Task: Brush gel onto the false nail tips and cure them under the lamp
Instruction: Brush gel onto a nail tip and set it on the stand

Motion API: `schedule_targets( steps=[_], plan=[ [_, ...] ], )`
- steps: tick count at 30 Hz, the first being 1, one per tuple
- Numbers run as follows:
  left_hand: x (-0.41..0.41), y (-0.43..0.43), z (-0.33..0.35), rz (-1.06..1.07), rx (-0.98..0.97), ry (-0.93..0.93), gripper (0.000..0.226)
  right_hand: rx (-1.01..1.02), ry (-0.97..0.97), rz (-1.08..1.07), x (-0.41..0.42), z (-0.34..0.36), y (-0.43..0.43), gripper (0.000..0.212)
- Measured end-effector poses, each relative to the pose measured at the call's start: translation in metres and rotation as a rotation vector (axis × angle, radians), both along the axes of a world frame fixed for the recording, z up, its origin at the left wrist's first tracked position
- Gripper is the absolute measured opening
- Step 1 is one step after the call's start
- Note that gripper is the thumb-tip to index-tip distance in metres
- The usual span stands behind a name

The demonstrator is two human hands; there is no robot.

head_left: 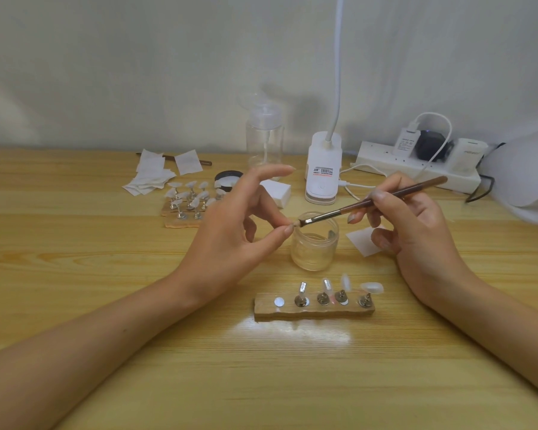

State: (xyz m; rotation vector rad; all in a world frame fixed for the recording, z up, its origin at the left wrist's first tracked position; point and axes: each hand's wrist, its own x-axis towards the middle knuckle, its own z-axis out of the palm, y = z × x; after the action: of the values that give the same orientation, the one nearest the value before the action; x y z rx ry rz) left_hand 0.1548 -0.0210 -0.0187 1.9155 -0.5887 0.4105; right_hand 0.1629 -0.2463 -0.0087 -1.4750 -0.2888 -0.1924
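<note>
Nearest, the rack (314,309) carries four tips (371,287), its leftmost spot bare. Just behind, over the jar (314,252), the left hand (230,231) pinches a small pale piece (295,226), likely a tip, against the bristles. The right hand (416,231) grips the brush (370,201), which slants handle up-right, bristles pointing left. The lamp (522,178) sits far right, nearer that hand.

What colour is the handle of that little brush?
Reddish brown; the brush handle shows best in the head view, held in the right hand.

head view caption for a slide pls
Right hand holds a brush over the open glass jar while the left hand pinches its tip.
</note>
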Motion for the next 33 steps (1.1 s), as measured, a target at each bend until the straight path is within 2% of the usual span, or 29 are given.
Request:
schedule_targets(
  steps=[3, 5, 9, 12, 17, 21, 26, 31, 33],
  plan=[
    [0.0002, 0.0, -0.0002, -0.002, 0.001, 0.002, 0.059, 0.051, 0.024, -0.022, 0.0007, -0.0002, -0.002, 0.023],
    [0.0003, -0.0001, -0.0001, -0.004, -0.002, 0.011, 0.06, 0.073, -0.014, 0.021, -0.0003, 0.0015, -0.0016, 0.018],
    [-0.0002, -0.0003, 0.0003, -0.005, -0.002, 0.01, 0.06, 0.016, -0.001, 0.01, 0.0004, 0.0, 0.0, 0.02],
    [-0.0005, -0.0006, 0.001, -0.001, 0.002, 0.007, 0.06, 0.048, 0.035, -0.031, 0.0011, -0.0005, -0.0009, 0.019],
    [-0.0006, -0.0007, 0.0013, 0.005, 0.005, 0.008, 0.059, 0.022, -0.033, 0.031, -0.0009, 0.001, 0.0, 0.017],
    [-0.0003, -0.0006, 0.0013, 0.003, 0.008, 0.005, 0.058, 0.008, 0.038, -0.033, 0.0009, -0.0011, -0.0008, 0.02],
    [0.0, -0.0006, 0.0009, 0.01, 0.009, -0.005, 0.052, 0.083, 0.011, 0.0, 0.0009, 0.0004, -0.0023, 0.02],
    [0.0007, -0.0002, 0.0009, 0.002, 0.003, -0.006, 0.051, 0.029, -0.004, 0.022, -0.0001, 0.0004, 0.0006, 0.014],
    [0.0011, -0.0002, 0.0004, 0.0, 0.009, -0.009, 0.051, 0.013, 0.018, -0.008, 0.0011, -0.0017, -0.0009, 0.018]
  ],
)
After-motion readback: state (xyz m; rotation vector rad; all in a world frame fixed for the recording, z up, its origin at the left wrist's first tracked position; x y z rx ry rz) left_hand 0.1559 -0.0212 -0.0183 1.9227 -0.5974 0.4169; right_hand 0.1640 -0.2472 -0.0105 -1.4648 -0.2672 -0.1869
